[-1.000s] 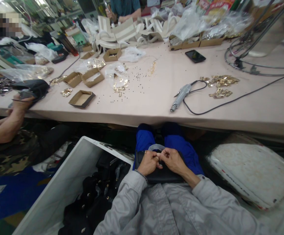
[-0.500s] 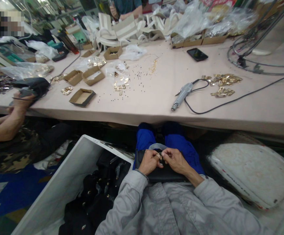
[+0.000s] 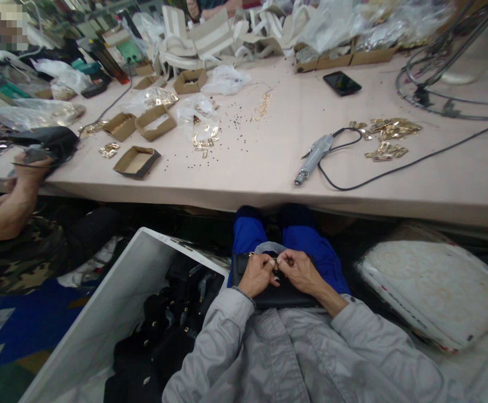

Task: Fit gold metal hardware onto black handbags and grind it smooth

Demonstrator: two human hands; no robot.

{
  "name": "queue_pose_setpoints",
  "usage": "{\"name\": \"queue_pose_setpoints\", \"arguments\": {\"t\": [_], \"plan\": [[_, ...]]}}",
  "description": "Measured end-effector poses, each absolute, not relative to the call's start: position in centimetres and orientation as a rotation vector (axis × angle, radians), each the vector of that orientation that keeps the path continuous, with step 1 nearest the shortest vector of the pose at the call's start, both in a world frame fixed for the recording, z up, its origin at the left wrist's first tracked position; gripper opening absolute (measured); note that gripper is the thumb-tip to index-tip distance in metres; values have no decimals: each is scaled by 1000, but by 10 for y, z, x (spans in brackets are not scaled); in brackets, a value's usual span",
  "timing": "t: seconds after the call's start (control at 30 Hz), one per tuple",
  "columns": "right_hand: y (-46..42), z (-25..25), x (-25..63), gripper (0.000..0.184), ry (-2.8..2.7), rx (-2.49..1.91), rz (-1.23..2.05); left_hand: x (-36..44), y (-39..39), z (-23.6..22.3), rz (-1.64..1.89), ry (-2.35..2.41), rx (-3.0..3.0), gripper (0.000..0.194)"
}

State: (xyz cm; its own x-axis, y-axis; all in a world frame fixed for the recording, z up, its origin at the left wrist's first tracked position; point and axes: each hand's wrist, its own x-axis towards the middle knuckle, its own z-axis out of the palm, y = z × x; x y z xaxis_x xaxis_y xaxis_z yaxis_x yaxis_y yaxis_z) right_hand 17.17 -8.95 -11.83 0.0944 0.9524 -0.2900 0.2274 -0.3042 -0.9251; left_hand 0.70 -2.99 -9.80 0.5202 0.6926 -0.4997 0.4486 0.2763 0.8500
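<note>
Head view: left hand [image 3: 260, 273] and right hand [image 3: 298, 271] sit close together over the bag [image 3: 271, 301] on the lap [image 3: 330, 263], each grip pinching a small, half-hidden part [image 3: 276, 268], so it seems unfinished, while black goods [image 3: 166, 358] in the crate [image 3: 75, 313] left of the bag already carry gold fittings [image 3: 154, 324].

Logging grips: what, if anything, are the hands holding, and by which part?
The left hand and right hand pinch a small piece over the black bag; what it is and which part they grip cannot be told.
</note>
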Motion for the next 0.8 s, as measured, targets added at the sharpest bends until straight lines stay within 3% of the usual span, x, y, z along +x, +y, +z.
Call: {"name": "queue_pose_setpoints", "arguments": {"t": [0.53,0.8], "plan": [[-89,-118,168,18,-1206,-1697,1165,21,-41,-96,342,1325,1491,31],[-88,-122,178,22,-1040,-1619,1473,18,-36,-102,278,1262,1373,23]]}}
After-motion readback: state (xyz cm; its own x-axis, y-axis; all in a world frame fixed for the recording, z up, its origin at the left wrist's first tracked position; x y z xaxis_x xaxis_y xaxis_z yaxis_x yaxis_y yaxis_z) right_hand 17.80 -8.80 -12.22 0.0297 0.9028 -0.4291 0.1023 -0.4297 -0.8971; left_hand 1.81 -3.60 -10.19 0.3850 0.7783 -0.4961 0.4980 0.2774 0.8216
